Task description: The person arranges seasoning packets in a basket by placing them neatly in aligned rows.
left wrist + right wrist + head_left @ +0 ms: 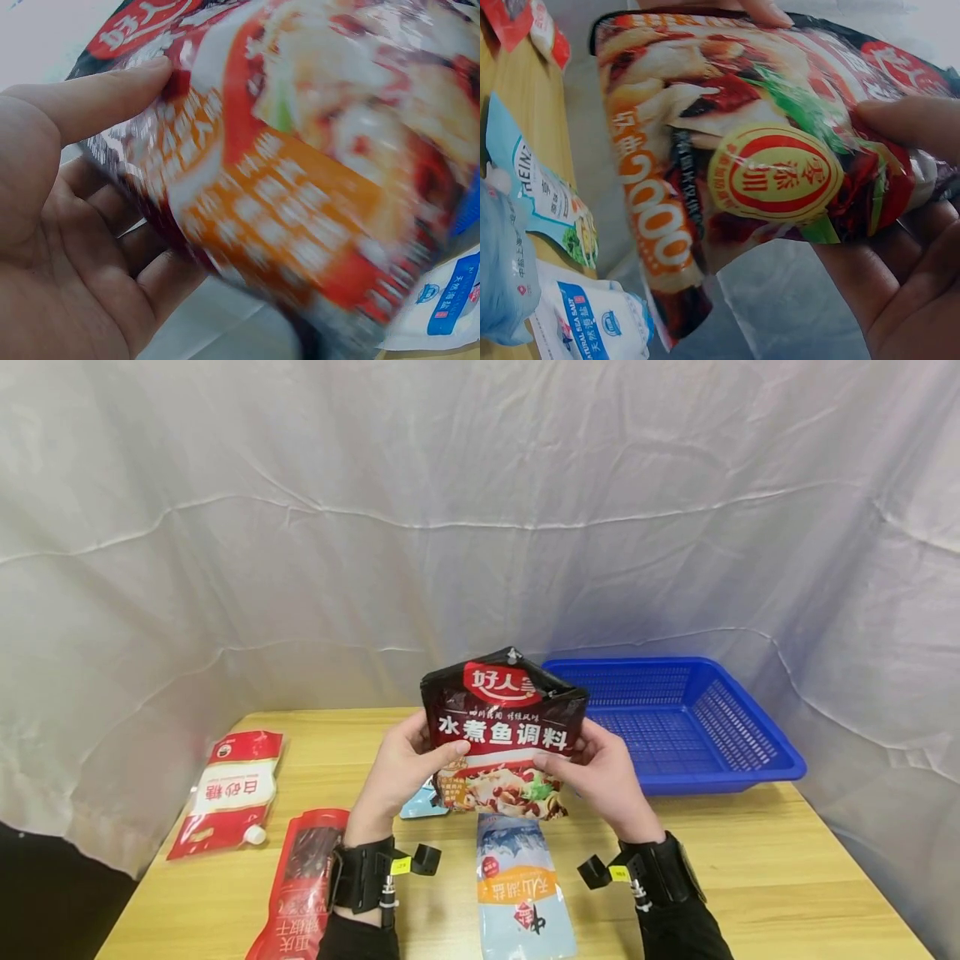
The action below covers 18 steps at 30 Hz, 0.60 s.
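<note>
A black and red fish seasoning packet [502, 735] is raised above the table, printed front facing me, its top edge bent. My left hand [408, 768] grips its left side, thumb on the front and fingers behind. Along the right side, my right hand [603, 772] pinches it the same way, as the right wrist view also shows. Below the packet lies a light blue and orange salt bag [525, 893]. A light blue pouch [423, 802] is mostly hidden behind the packet; in the right wrist view a Heinz pouch [544, 195] lies near a white sea salt bag [596, 319].
At the table's left are a red and white sugar pouch [232, 793] with a white cap and a red bag of dried chillies [307, 877], partly covered by my left forearm. A blue plastic basket [750, 772] stands at the back right. Pale curtains [480, 568] hang behind the table.
</note>
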Motion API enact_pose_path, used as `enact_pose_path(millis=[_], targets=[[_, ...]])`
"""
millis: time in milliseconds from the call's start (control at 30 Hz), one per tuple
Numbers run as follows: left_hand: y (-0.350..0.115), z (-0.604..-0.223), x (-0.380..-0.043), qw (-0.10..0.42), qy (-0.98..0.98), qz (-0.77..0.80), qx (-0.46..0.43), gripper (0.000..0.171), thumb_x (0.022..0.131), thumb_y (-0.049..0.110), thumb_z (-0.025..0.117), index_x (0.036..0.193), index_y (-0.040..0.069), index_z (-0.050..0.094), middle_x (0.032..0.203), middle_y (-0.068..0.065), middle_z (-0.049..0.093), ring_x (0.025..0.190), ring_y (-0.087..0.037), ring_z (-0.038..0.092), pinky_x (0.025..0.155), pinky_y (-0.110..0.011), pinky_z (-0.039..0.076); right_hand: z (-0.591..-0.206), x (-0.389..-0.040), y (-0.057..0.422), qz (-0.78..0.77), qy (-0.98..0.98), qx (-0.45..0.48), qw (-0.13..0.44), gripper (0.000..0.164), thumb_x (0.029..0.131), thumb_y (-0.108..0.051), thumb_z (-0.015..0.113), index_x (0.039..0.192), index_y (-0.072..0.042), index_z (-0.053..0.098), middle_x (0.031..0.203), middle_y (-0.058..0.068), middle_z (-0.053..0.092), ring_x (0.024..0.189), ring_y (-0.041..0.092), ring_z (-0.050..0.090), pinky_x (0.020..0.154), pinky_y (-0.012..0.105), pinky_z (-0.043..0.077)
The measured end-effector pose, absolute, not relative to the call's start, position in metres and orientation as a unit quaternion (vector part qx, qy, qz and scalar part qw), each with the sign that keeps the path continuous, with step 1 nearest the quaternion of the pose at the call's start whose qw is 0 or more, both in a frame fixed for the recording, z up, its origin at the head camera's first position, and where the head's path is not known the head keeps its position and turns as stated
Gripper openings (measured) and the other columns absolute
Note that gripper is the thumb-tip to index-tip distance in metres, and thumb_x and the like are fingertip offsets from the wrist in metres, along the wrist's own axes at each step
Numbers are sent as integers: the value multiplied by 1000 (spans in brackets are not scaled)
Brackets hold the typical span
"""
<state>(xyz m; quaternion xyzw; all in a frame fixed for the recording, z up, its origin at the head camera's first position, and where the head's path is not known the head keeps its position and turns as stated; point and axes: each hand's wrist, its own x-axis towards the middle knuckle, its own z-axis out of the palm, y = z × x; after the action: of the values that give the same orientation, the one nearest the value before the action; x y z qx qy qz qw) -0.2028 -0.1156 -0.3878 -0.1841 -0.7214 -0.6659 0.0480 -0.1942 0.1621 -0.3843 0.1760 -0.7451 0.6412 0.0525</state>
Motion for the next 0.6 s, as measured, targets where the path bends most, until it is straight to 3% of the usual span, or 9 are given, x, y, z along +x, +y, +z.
enact_pose_path(millis=[333,600], targets=[[-117,-387,-202,23,-718,-678,-154,41,95,10,77,133,3,64,123,-17,71,105,-26,70,89,-39,60,-391,-198,156,615,-761,202,36,45,86,-4,84,128,-2,67,100,20,76,75,20,74,63,38,63],[-117,-386,-202,38,-725,-672,-144,36,95,12,77,129,4,69,119,-16,74,101,-25,71,87,-41,59,-392,-199,155,599,-775,201,31,45,84,-4,85,126,-1,68,100,18,76,76,20,74,65,37,63]])
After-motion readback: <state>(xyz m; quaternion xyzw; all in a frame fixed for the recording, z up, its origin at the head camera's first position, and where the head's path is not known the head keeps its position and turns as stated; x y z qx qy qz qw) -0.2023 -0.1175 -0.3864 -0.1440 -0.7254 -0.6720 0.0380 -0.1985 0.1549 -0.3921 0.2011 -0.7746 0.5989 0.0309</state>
